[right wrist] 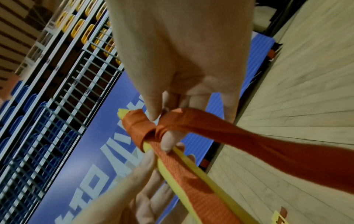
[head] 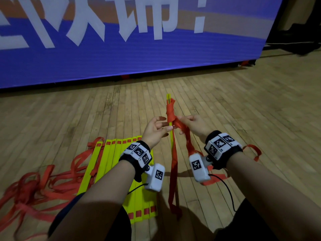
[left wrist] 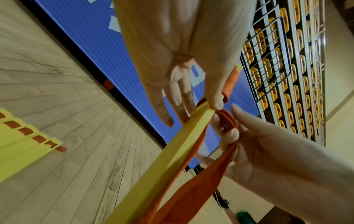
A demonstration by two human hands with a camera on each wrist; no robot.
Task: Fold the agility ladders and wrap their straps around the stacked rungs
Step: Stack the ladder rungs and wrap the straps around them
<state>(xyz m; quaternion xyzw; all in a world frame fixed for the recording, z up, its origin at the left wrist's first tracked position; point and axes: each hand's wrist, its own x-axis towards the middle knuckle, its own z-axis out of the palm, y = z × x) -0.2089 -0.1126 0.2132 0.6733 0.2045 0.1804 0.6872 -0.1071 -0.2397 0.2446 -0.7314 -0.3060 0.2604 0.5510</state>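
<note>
I hold a stack of yellow rungs (head: 172, 138) upright over the wooden floor, end pointing away. Orange-red strap (head: 170, 110) is wound round its far end. My left hand (head: 166, 126) pinches the stack (left wrist: 172, 151) just below the winding, thumb on the edge. My right hand (head: 180, 120) grips the loose strap (right wrist: 249, 144) right beside the winding (right wrist: 138, 125), thumb and fingers closed on it. More strap (head: 173, 171) hangs down from the stack toward my lap.
A second ladder (head: 121, 171) lies flat on the floor at lower left, rungs side by side, with its red straps (head: 34, 185) in a loose tangle. A blue banner board (head: 121, 58) stands across the floor ahead. Stadium seats (left wrist: 287, 75) rise behind it.
</note>
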